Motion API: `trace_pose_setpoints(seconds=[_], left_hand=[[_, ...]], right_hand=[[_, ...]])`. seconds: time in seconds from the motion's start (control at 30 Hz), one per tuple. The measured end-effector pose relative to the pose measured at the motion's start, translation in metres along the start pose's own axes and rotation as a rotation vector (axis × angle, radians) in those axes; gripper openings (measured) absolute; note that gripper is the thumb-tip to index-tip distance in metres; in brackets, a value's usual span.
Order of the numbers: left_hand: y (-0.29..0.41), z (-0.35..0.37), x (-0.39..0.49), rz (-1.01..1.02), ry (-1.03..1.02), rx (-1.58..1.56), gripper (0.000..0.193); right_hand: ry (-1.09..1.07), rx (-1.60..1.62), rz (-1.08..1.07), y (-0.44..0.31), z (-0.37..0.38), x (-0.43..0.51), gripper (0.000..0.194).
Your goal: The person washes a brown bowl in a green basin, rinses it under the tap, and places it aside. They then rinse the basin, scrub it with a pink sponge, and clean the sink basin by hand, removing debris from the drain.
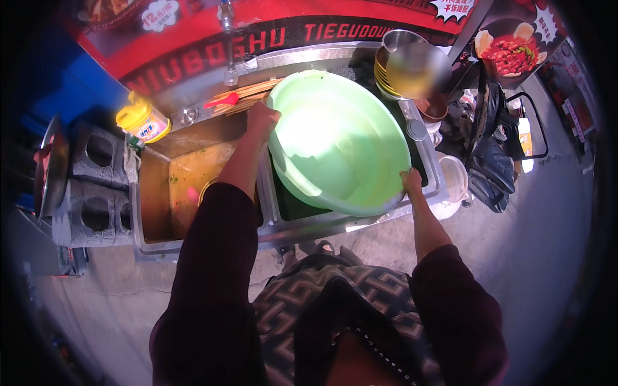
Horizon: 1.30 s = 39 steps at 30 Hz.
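A large, light green plastic basin [338,140] is tilted over the right bowl of a steel double sink [270,193]. My left hand [263,118] grips its rim at the far left. On the opposite side, my right hand [411,181] holds the near right rim. Sunlight glares off the basin's inside, where no contents can be made out. Cloudy brownish water [198,164] with green bits stands in the left bowl, and a round rim partly hidden by my left forearm shows in it.
Behind the sink lie wooden chopsticks [251,94] and a red spoon [223,101]. A yellow detergent jug [142,118] sits at the back left corner, above grey hollow blocks [96,212]. Stacked bowls [386,72] stand at the back right. A faucet [231,72] hangs over the back edge.
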<state>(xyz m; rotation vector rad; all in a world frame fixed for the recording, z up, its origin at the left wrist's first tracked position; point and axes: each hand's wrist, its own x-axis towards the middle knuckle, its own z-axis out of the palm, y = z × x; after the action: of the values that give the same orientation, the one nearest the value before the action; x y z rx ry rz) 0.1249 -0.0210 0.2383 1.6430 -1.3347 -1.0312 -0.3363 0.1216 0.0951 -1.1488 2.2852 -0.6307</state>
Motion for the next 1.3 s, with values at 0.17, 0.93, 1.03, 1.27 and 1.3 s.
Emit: trace_pose_setpoints(seconds=[0.17,0.93,1.03,1.27,1.3], left_hand=[[-0.034,0.007,-0.015,-0.175,0.108,0.311,0.055],[-0.283,-0.244,-0.168,-0.662,0.357,0.672,0.029],[-0.323,-0.27,-0.132,-0.772,0.149,0.664,0.031],[-0.395,-0.271,-0.047,-0.364,0.213,0.576,0.028],[-0.401,-0.271,-0.04,-0.405,0.139,0.601,0.027]], right_hand=[[0.09,-0.103,-0.038,-0.003,-0.008,0.006,0.046],[0.329,0.211,-0.278,0.009,-0.104,-0.103,0.034],[0.337,0.306,-0.154,-0.024,-0.104,-0.137,0.032],[0.409,-0.04,-0.229,-0.129,-0.062,-0.214,0.027],[0.382,-0.078,-0.234,-0.143,-0.054,-0.224,0.027]])
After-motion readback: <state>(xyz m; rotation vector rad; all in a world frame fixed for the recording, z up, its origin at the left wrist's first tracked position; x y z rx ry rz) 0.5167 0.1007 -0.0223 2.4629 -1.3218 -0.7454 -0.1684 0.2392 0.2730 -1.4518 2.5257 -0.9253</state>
